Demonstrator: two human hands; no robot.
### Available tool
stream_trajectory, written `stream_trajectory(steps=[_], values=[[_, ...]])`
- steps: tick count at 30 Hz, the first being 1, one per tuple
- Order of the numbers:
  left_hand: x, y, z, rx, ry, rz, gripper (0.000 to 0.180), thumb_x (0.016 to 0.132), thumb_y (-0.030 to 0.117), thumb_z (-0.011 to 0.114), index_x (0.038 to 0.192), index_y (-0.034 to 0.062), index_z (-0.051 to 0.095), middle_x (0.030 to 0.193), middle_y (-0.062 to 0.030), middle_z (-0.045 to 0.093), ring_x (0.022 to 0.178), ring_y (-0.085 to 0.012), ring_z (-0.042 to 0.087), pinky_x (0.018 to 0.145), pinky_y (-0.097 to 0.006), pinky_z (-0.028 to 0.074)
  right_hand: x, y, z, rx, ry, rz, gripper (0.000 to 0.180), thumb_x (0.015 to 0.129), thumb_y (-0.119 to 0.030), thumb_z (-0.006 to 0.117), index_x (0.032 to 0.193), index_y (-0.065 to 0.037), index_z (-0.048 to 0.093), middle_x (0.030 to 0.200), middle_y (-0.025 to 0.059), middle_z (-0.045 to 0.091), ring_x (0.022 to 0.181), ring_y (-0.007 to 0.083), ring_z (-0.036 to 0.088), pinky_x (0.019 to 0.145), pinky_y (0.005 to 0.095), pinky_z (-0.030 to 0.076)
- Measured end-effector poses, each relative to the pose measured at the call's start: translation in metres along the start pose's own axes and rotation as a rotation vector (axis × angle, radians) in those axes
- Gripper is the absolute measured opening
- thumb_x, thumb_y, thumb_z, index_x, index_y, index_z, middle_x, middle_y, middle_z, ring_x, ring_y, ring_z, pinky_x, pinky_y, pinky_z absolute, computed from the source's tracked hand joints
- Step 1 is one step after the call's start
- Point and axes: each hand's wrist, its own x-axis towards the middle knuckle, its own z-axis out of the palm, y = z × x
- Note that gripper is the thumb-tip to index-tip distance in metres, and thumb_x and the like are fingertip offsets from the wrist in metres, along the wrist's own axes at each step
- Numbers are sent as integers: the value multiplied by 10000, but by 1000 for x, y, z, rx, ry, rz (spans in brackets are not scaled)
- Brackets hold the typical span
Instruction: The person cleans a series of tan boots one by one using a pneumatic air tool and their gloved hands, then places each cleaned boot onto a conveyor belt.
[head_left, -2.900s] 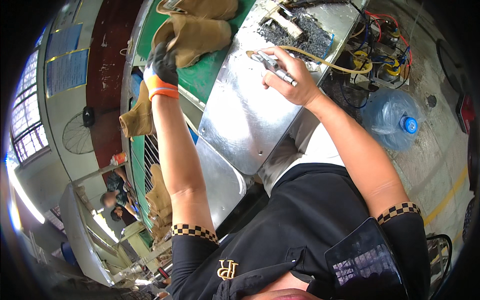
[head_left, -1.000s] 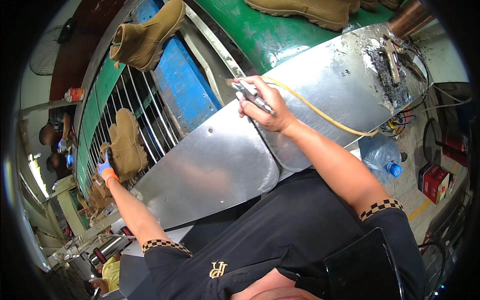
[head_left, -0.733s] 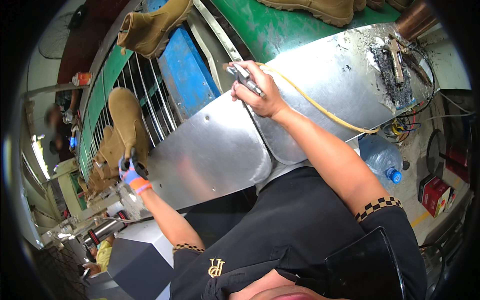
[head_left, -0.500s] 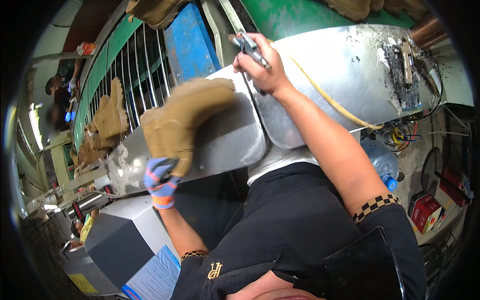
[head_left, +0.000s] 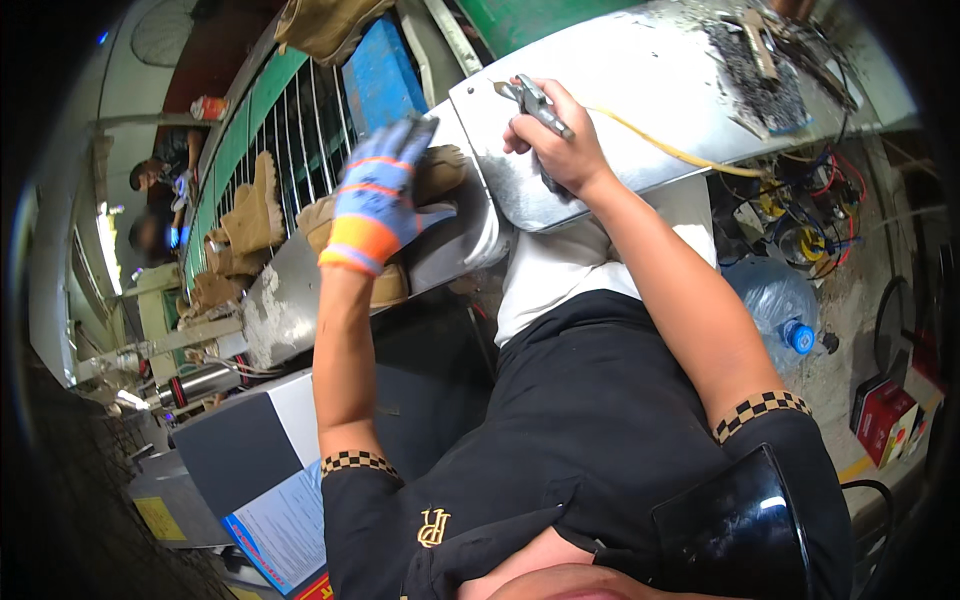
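Note:
My left hand (head_left: 378, 200), in a blue and orange work glove, is over a tan boot (head_left: 440, 174) on the metal table. Its fingers are stretched out and a little blurred, thumb apart, and they hide most of the boot. Whether the palm touches the boot I cannot tell. My bare right hand (head_left: 565, 140) is closed around a grey metal hand tool (head_left: 540, 105) with a narrow tip pointing up and left. A thin yellow hose (head_left: 660, 140) runs from beside this hand to the table's right edge; its link to the tool is hidden.
The metal table (head_left: 620, 75) curves across in front of me. Several tan boots (head_left: 250, 220) stand along the rack at left. A blue block (head_left: 385, 85) lies beyond the table. At right are dark debris (head_left: 765, 95), tangled wires (head_left: 810, 225) and a water bottle (head_left: 770, 300).
My left hand has let go of the boot's lower end and moved up over it, fingers now stretched. The boot was moving and is now mostly covered. My right hand still holds the tool.

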Motion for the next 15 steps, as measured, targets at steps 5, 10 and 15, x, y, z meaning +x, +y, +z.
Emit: stream_trajectory(steps=[5, 10, 15], values=[[2, -16, 26, -59, 31, 7, 643, 650, 394, 840, 1158, 87, 592, 1087, -116, 639, 985, -332, 617, 851, -411, 494, -29, -19, -37, -77, 61, -19, 399, 882, -100, 552, 1259, 23, 507, 804, 92, 654, 707, 141, 647, 697, 277, 534], [-8, -20, -1, -349, 310, -56, 651, 624, 255, 909, 1161, 39, 610, 1065, -121, 671, 989, -278, 646, 881, -387, 518, -37, 0, -71, -421, 193, -167, 402, 880, -92, 553, 1265, 15, 512, 806, 79, 643, 723, 131, 628, 678, 271, 518], [-49, -48, -65, -682, 874, -410, 590, 805, 197, 768, 1289, -17, 507, 1220, -184, 612, 1124, -302, 593, 955, -445, 514, -40, -55, -120, -380, 555, -287, 406, 883, -89, 540, 1277, 4, 511, 778, 57, 637, 714, 114, 615, 634, 254, 482]])
